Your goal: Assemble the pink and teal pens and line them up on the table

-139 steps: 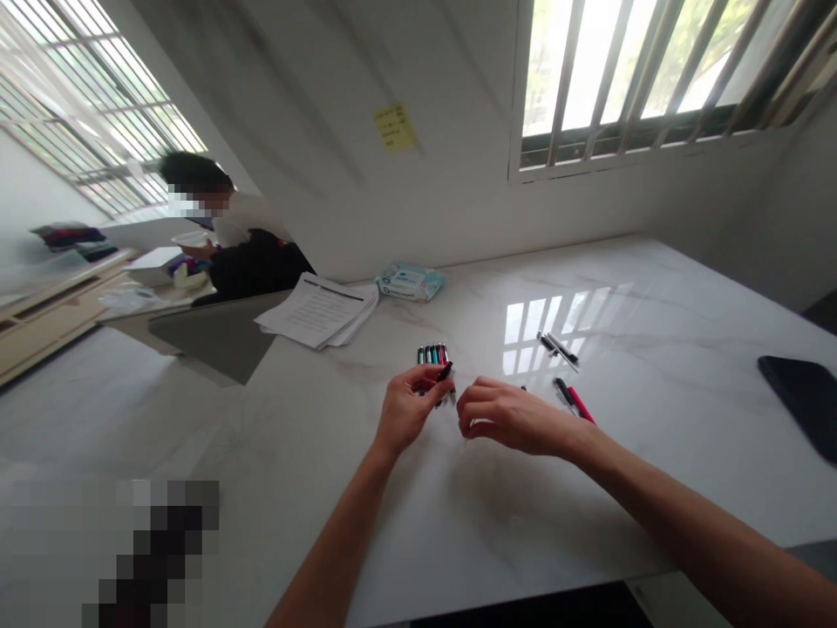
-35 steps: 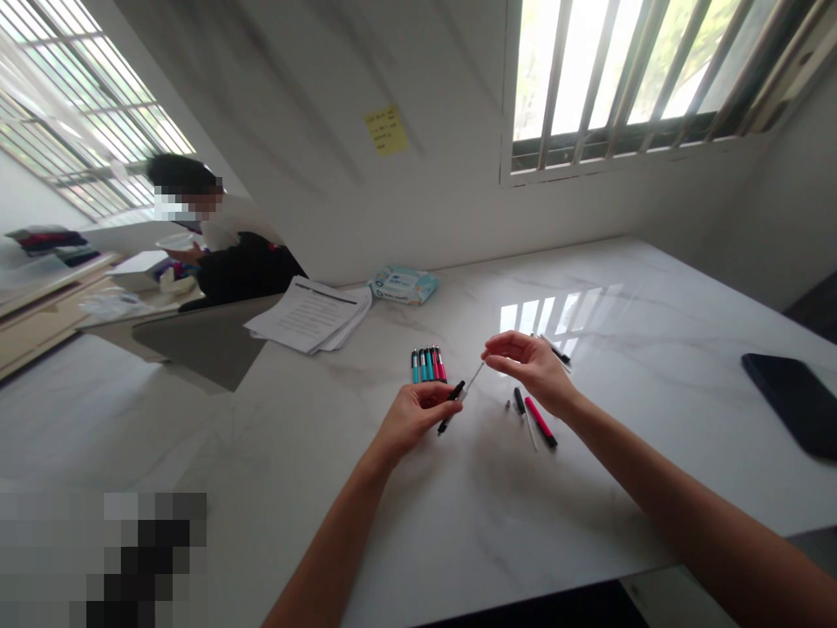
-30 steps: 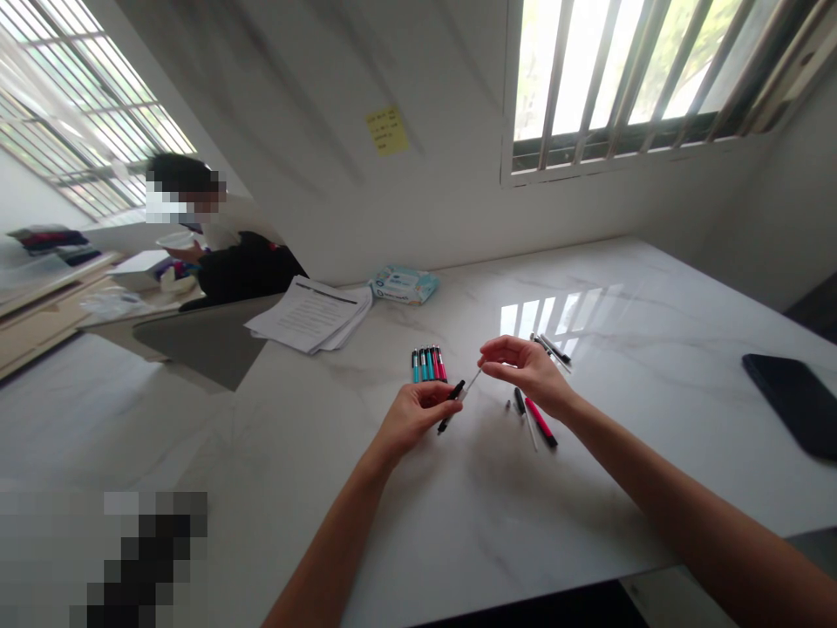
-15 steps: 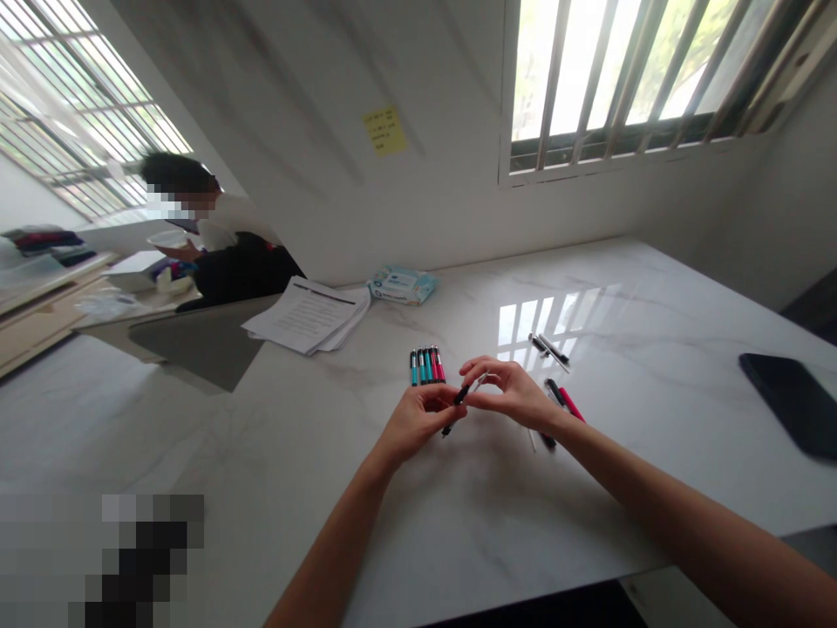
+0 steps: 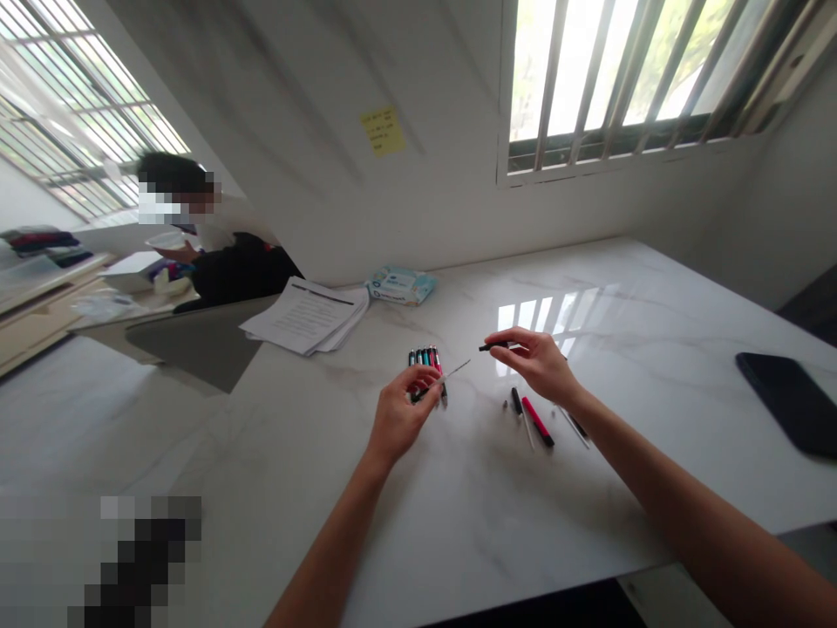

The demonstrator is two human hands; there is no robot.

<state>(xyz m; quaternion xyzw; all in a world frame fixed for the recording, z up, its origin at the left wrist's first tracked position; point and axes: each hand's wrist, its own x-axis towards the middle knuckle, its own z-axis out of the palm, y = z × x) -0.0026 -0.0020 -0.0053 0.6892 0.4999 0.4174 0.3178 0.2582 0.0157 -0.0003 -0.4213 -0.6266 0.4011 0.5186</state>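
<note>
Half a second ago the two hands were pressed together over one pen; now they have drawn apart, and the pen has come apart with them. Both forearms reach in from the near edge of the counter point(image 5: 458, 523).

The left hand point(image 5: 398, 414) hangs just over the counter toward its middle, its fingers point(image 5: 424, 377) closed narrowly on the pen point(image 5: 424, 394). A thin pale refill point(image 5: 454, 369) juts bare out of that grip, pointing up and to the right. The right hand point(image 5: 540, 365) is further right and a little higher, its fingers point(image 5: 513, 336) pinched on a short black piece point(image 5: 492, 346) held level, well apart from the refill's tip. By my reckoning that piece has slid off the refill, so the pen in hand is now in two parts, one to each hand.

Under the right wrist lie loose bits: a red pen point(image 5: 537, 421) with a small black part and a pale stick just beside it. Just beyond the left hand a row of pens point(image 5: 425, 356), teal and red among them, lies side by side. A dark phone point(image 5: 791, 397) sits near the right edge.

Toward the far edge is a stack of papers point(image 5: 304, 316) with a pack of wipes point(image 5: 400, 284) near it, against the wall. A yellow note point(image 5: 383, 131) is stuck on that wall beside the barred window point(image 5: 621, 70). Off beyond the far left corner another person point(image 5: 222, 253) bends over a separate surface.
</note>
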